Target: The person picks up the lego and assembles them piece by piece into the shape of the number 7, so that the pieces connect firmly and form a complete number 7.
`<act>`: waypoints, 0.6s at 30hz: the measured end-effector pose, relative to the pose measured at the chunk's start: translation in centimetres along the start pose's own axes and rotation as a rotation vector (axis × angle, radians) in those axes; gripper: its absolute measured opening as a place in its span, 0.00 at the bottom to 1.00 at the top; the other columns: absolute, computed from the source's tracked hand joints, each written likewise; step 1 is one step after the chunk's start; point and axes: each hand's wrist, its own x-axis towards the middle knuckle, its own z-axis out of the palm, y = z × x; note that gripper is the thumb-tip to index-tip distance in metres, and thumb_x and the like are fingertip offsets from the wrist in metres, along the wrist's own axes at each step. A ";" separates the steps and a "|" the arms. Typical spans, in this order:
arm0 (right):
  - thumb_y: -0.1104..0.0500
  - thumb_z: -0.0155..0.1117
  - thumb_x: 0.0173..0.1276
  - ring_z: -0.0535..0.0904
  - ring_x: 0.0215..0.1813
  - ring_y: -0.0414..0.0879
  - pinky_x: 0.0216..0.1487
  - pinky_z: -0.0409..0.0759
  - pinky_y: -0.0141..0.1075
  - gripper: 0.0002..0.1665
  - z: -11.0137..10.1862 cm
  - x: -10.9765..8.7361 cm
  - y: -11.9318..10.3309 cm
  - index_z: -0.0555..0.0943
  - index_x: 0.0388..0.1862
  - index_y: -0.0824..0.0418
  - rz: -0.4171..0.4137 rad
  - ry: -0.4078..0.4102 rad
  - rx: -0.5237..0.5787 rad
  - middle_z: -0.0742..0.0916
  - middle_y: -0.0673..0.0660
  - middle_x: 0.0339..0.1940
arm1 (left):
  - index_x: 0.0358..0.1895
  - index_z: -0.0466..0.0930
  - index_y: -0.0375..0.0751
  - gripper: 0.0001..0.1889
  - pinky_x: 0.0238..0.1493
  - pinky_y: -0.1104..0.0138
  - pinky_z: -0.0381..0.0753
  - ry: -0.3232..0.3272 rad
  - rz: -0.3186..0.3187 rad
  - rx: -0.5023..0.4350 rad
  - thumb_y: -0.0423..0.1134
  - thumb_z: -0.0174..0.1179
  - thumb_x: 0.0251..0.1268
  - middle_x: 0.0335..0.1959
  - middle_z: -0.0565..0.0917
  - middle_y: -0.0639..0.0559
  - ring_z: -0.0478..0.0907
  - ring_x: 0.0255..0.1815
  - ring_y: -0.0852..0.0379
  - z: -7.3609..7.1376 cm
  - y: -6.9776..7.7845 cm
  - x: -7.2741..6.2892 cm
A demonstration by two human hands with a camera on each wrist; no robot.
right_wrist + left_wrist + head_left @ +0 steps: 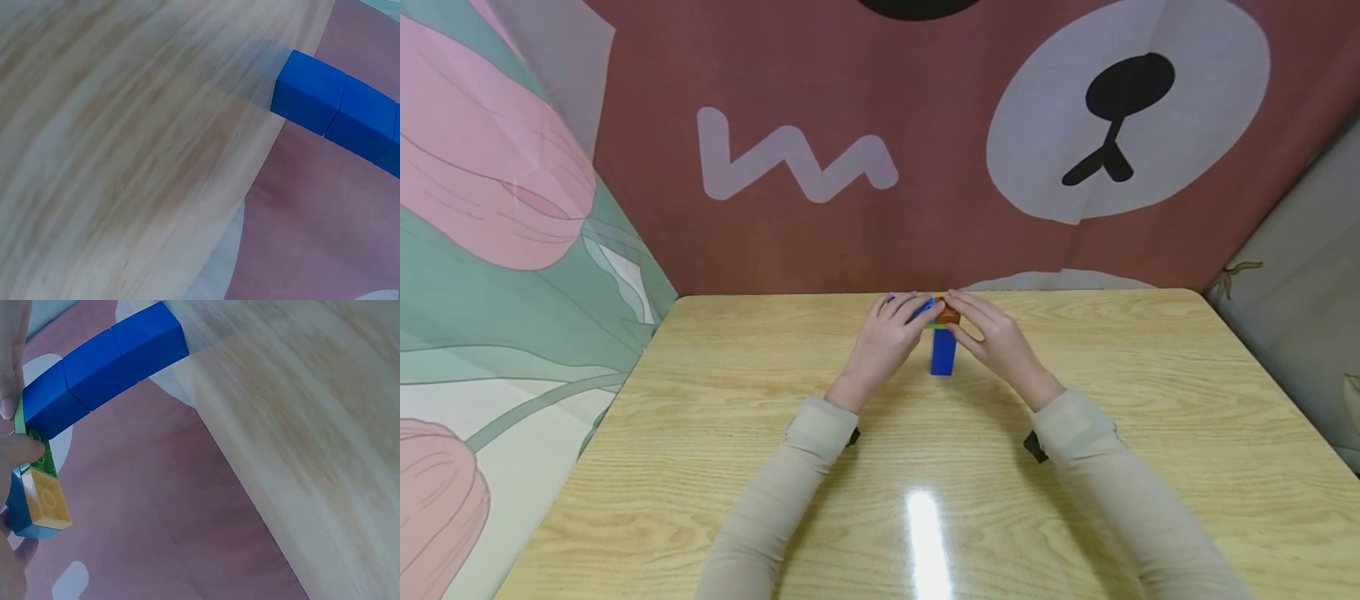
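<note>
A tower of three blue toy bricks (103,372) stands on the table with a green brick (42,461) across its top. To the left, a blue brick (22,509) and a yellow brick (53,499) hang off the green one. My left hand (889,335) holds these from above, its thumb against the green brick. Between the hands, an orange-brown brick (948,314) sits on top. My right hand (1000,343) grips it at the right, fingers above and thumb lower. In the right wrist view only the blue tower (340,106) shows, not the hand.
A wooden table (737,475) lies under the tower, with its back edge close behind. Beyond rises a reddish-brown printed backdrop (790,242). Dark wrist-worn pieces hang beneath both cuffs, and a light glare (928,542) falls on the near tabletop.
</note>
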 end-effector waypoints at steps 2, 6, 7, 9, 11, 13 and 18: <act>0.69 0.73 0.53 0.81 0.54 0.61 0.50 0.83 0.48 0.28 0.0 0.0 -0.1 0.78 0.55 0.72 0.009 0.002 0.013 0.83 0.68 0.55 | 0.63 0.74 0.54 0.25 0.64 0.59 0.74 -0.024 -0.006 -0.025 0.40 0.65 0.61 0.60 0.79 0.54 0.76 0.61 0.55 -0.2 0.0 0.0; 0.68 0.73 0.53 0.81 0.54 0.61 0.50 0.83 0.48 0.29 0.1 -0.1 -0.1 0.78 0.55 0.72 0.016 0.001 0.005 0.83 0.68 0.55 | 0.64 0.74 0.50 0.27 0.67 0.58 0.72 -0.064 -0.031 -0.136 0.43 0.66 0.60 0.61 0.79 0.53 0.74 0.63 0.53 -0.5 -0.2 0.0; 0.68 0.73 0.53 0.81 0.54 0.61 0.50 0.83 0.48 0.29 0.1 -0.1 -0.1 0.78 0.55 0.71 0.017 0.000 0.002 0.83 0.68 0.55 | 0.64 0.74 0.48 0.27 0.67 0.58 0.71 -0.066 -0.041 -0.170 0.44 0.66 0.60 0.61 0.79 0.52 0.74 0.64 0.53 -0.5 -0.3 0.0; 0.68 0.73 0.52 0.81 0.54 0.61 0.50 0.83 0.47 0.29 0.1 -0.1 -0.1 0.78 0.55 0.71 0.020 0.001 -0.004 0.83 0.68 0.55 | 0.63 0.74 0.45 0.27 0.68 0.57 0.70 -0.061 -0.071 -0.242 0.44 0.66 0.60 0.61 0.79 0.50 0.73 0.64 0.51 -0.5 -0.5 -0.1; 0.68 0.74 0.52 0.81 0.55 0.60 0.51 0.82 0.47 0.29 0.2 -0.2 -0.1 0.78 0.55 0.71 0.025 0.003 -0.005 0.83 0.68 0.56 | 0.64 0.73 0.43 0.26 0.68 0.58 0.70 -0.054 -0.124 -0.313 0.44 0.64 0.62 0.61 0.78 0.49 0.73 0.64 0.51 -0.4 -0.8 -0.3; 0.69 0.73 0.52 0.81 0.55 0.60 0.51 0.82 0.47 0.29 0.2 -0.2 -0.2 0.78 0.55 0.71 0.031 0.003 -0.001 0.83 0.68 0.56 | 0.64 0.72 0.42 0.25 0.68 0.58 0.71 -0.053 -0.205 -0.401 0.44 0.62 0.65 0.61 0.78 0.47 0.73 0.64 0.50 -0.3 -1.2 -0.5; 0.70 0.71 0.55 0.80 0.57 0.60 0.54 0.81 0.46 0.28 0.5 -0.2 -0.3 0.78 0.56 0.70 0.105 0.018 0.061 0.82 0.67 0.57 | 0.66 0.69 0.39 0.26 0.65 0.57 0.73 -0.102 -0.469 -0.663 0.45 0.57 0.68 0.61 0.76 0.44 0.73 0.63 0.47 -0.1 -1.9 -1.1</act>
